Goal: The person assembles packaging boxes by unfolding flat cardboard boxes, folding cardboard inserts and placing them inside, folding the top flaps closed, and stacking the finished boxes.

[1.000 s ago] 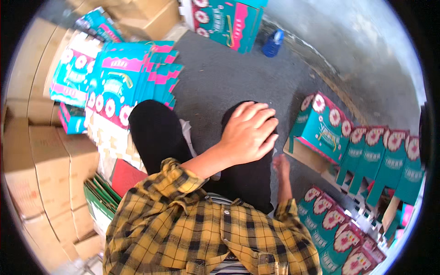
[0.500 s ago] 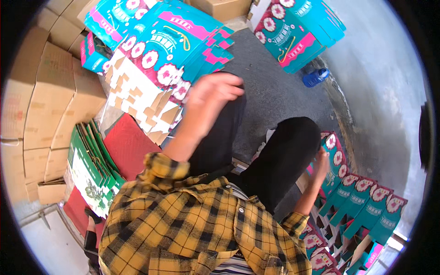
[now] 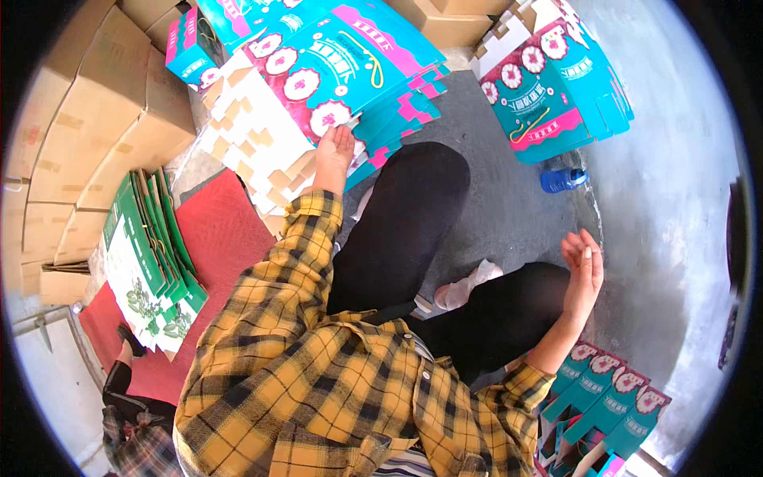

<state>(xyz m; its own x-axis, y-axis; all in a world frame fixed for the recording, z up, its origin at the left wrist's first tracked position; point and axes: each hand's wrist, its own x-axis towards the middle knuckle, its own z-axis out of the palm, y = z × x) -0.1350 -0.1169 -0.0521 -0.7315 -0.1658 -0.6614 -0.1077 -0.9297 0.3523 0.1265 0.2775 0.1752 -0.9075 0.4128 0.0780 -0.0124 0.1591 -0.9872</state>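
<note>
My left hand (image 3: 335, 149) rests at the near edge of a stack of flat teal, pink and white printed carton blanks (image 3: 306, 87). Its fingers are stretched out against the top blank and nothing shows lifted in them. On the right, my right hand (image 3: 584, 264) is raised past my right knee, fingers loosely bent and apart, holding nothing. Below that hand stands a row of folded teal cartons (image 3: 608, 401) with flower-patterned maroon flaps, partly cut off by my sleeve.
More teal cartons (image 3: 556, 95) stand at the far right beside a blue bottle (image 3: 563, 180) near the wall. Brown boxes (image 3: 95, 119) are piled on the left. Green carton blanks (image 3: 151, 254) lean by a red mat (image 3: 222, 222). Another person (image 3: 139, 429) shows at lower left.
My left hand has come down onto the edge of the carton stack. My right hand has lifted away from the cartons at right; one upright there no longer shows. The view has shifted.
</note>
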